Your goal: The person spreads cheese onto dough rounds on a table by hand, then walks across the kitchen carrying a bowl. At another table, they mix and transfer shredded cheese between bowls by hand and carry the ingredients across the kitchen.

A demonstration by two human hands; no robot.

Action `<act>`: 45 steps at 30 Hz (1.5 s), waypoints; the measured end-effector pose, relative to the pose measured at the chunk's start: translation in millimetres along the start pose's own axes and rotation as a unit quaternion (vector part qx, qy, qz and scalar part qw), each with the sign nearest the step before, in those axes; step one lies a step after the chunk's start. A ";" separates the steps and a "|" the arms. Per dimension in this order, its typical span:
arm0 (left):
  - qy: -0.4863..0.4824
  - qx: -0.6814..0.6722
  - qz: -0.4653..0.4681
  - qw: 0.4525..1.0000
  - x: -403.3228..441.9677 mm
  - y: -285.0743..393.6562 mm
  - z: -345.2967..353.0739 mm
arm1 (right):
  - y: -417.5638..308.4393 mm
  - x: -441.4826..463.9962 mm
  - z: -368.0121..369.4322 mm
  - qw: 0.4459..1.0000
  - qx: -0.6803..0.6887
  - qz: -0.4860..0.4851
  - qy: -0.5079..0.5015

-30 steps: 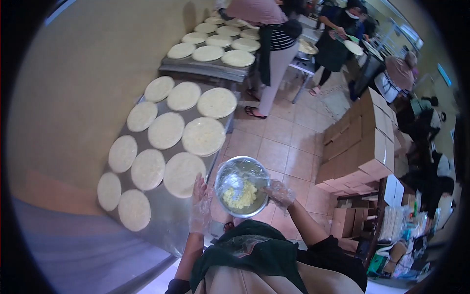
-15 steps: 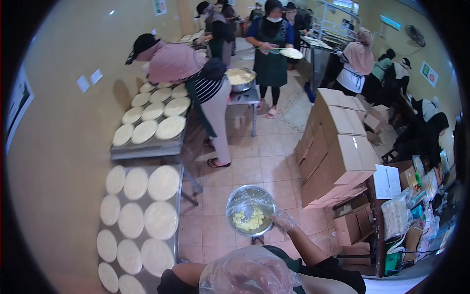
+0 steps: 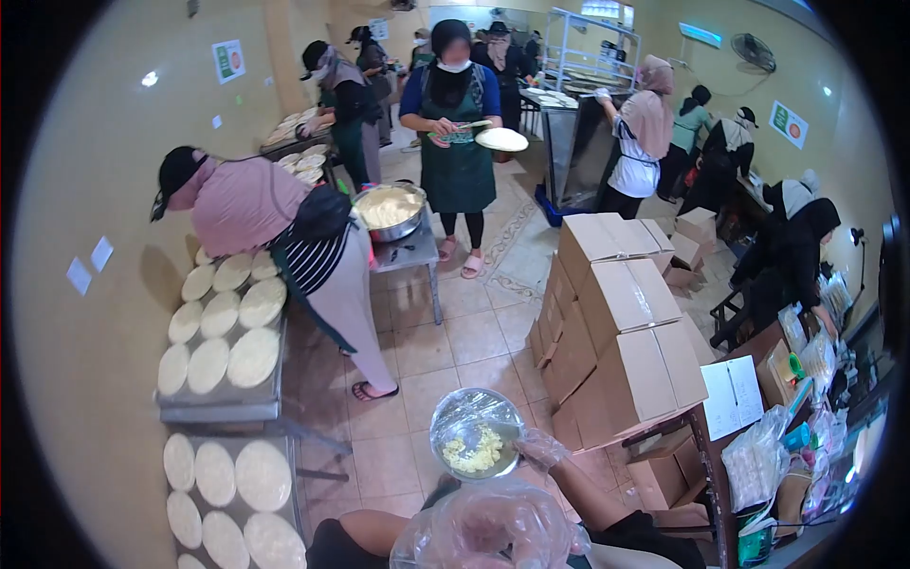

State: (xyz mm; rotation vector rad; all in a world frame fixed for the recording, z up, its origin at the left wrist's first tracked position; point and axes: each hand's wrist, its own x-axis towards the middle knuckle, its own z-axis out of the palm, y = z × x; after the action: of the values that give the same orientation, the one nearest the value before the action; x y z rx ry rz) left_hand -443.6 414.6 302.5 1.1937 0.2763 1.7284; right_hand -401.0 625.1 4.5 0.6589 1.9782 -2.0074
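Where the steel bowl (image 3: 438,429) is: ahead of the wearer, above the tiled floor (image 3: 427,353), well apart from the desks at the left.
Bowl contents: pale yellow shreds (image 3: 474,453) lie heaped in the lower part, and clear plastic film (image 3: 476,408) covers part of the opening.
Right hand (image 3: 542,448): gloved in clear plastic, at the right side of the steel bowl, its grip pinching the rim.
Left hand (image 3: 488,531): raised close to the camera in a loose, clear glove, just beside the near side of the bowl in this view; the folds hide the fingers, so I cannot tell how they stand.
Near desk (image 3: 286,444): metal, at the lower left, with flat dough rounds (image 3: 215,474) laid in rows.
Farther desk (image 3: 213,412): more pale rounds (image 3: 209,365) in rows, with a bending person (image 3: 256,213) in a dark cap over them.
Small desk (image 3: 408,254): carries a wide basin (image 3: 396,230) full of a pale mixture (image 3: 390,206).
Standing person (image 3: 459,152): behind the basin, in a green apron, with a white round (image 3: 501,139) held out at one side.
Right side: stacked cardboard boxes (image 3: 630,313); nearer, a dark desk (image 3: 716,465) bears plastic packs (image 3: 755,457) and a white sheet (image 3: 732,396).
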 end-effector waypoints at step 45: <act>0.376 0.156 -0.395 0.824 337.5 -2.9 -856.8 | -296.0 489.6 -597.1 0.900 0.215 -0.056 0.376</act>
State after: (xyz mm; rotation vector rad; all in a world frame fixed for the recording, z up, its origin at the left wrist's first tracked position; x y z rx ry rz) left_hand -1149.1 962.3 78.0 0.3966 1.3701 1.3163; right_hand -880.9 1297.5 43.3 1.6713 1.9328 -2.5470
